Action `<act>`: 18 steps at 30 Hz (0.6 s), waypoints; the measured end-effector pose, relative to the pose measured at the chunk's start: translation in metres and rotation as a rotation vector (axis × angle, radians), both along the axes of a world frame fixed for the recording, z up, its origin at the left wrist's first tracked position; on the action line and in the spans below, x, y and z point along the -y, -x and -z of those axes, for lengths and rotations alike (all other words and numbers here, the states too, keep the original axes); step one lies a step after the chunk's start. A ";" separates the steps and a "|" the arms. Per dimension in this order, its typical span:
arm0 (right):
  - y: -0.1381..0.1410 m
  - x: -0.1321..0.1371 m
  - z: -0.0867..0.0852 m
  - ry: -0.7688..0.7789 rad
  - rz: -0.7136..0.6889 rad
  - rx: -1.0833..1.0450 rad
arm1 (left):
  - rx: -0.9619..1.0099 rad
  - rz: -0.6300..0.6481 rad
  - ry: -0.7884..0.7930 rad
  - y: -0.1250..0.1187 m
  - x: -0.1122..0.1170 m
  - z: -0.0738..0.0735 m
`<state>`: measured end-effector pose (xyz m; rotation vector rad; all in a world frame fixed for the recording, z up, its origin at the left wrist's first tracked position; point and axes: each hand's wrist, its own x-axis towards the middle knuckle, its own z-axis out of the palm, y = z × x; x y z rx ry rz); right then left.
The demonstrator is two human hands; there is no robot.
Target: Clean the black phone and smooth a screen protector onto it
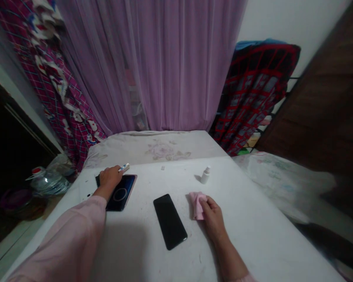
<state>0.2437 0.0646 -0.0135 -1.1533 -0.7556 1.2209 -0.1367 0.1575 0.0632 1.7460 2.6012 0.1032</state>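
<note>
We open on the left hand (109, 181), its fingers (115, 171) curled closed around a slim white stick (124, 167) (a touch of blue on it, too small to tell more), pressing down on a dark blue phone (121, 194) lying back-up just below those fingers. To the right of them, a black phone (170, 221) lies flat, glossy face up, on the white table (253, 231). A tiny white scrap (162, 168) sits ahead of the fingers. Over to the right hand (213, 219), fingers bunched on a pink cloth (197, 205), with a small white spray bottle (205, 175) upright ahead of them. We count two phones, one stick, one cloth, one bottle.
</note>
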 end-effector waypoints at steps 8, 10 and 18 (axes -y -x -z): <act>0.001 -0.001 -0.008 0.017 0.021 -0.036 | 0.233 0.190 0.078 -0.060 0.004 -0.011; -0.001 -0.002 -0.009 0.014 0.025 -0.073 | 0.277 0.279 0.146 -0.076 0.004 -0.014; 0.002 -0.004 -0.004 -0.006 -0.018 -0.047 | 0.544 0.688 -0.024 -0.189 -0.021 -0.093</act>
